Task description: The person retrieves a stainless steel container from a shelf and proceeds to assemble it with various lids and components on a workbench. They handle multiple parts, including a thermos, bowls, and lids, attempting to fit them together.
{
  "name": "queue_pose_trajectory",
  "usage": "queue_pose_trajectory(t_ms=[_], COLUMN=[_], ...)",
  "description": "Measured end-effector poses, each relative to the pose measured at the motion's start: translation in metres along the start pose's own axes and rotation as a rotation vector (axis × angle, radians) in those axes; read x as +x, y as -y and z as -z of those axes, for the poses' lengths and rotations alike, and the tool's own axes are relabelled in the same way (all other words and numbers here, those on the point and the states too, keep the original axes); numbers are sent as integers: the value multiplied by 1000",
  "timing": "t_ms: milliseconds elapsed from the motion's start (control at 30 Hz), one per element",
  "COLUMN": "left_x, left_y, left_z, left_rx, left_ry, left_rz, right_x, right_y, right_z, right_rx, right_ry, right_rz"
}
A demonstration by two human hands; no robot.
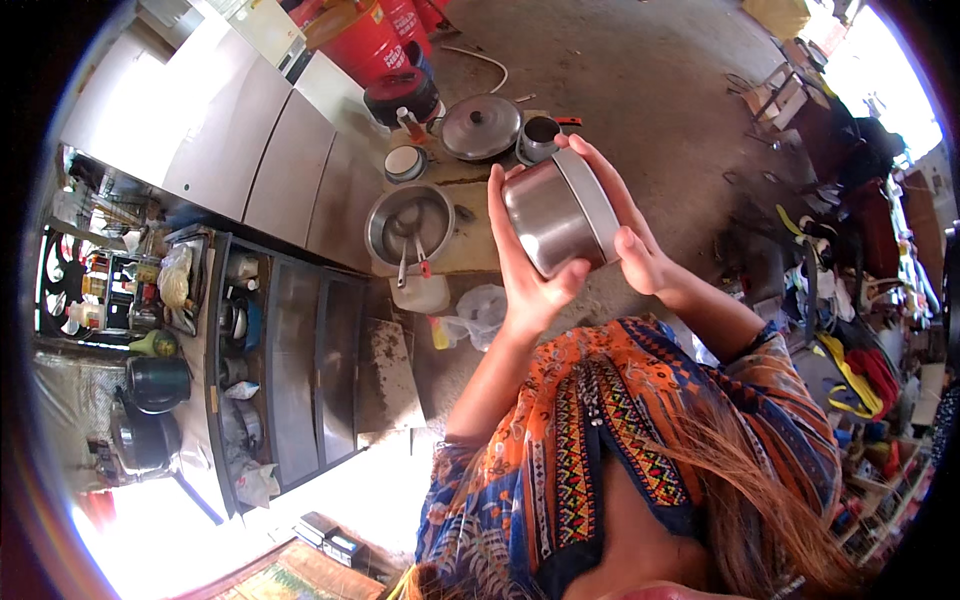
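Tilted on its side in front of my chest is a round stainless-steel container (553, 222) with a broad pale band, like a lid or rim, at its right end. My left hand (530, 275) presses against its left and lower side, fingers and thumb apart around it. On the opposite side my right hand (645, 245) bears on the pale band. Beyond the container is a small metal pot (540, 136) with a red handle. To the left stands a steel bowl (376, 238) with a ladle (404, 250) and a red-handled utensil (420, 250) in it.
A domed pan lid (482, 128) and a small round tin (405, 163) are farther off. Nearer lie a pale tray (420, 294) and a clear plastic bag (480, 318). Cabinets (295, 370) line the left; red drums (365, 50) stand behind. Clutter (850, 370) fills the right.
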State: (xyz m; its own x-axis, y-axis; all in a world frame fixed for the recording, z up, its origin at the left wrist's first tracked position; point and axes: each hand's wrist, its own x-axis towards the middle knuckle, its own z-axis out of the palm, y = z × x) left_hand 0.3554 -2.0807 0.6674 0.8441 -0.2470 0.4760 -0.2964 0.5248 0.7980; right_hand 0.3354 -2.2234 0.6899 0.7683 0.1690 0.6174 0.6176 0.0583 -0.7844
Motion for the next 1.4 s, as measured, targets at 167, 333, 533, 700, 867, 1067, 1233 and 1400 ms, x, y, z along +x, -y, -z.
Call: queue_pose_trajectory(t_ms=[167,333,533,700,867,1067,1233,1400], left_x=[-15,-53,-110,-138,-132,-103,-70,-44], left_y=[14,64,123,146,152,171,248,341], left_z=[6,22,49,50,54,79,69,67], left_rx=[200,103,-65,0,-47,3,-158,119], left_ry=[-28,-44,-290,-327,-379,-444,-561,-769], left_rz=[-76,181,808,795,863,792,849,723], right_x=[-13,-67,-145,-171,-146,-111,-88,-79], right_y=[-6,-50,-131,-133,-132,-174,-236,-293], right_z=[-15,-23,-30,-36,-28,-10,64,133], right_rx=[119,420,509,606,653,832,643,491], right_ry=[-159,-372,-611,-683,-625,-535,-432,-392], right_rz=[-24,-362,-1077,-1328,-1422,-1645,-1737,-1687])
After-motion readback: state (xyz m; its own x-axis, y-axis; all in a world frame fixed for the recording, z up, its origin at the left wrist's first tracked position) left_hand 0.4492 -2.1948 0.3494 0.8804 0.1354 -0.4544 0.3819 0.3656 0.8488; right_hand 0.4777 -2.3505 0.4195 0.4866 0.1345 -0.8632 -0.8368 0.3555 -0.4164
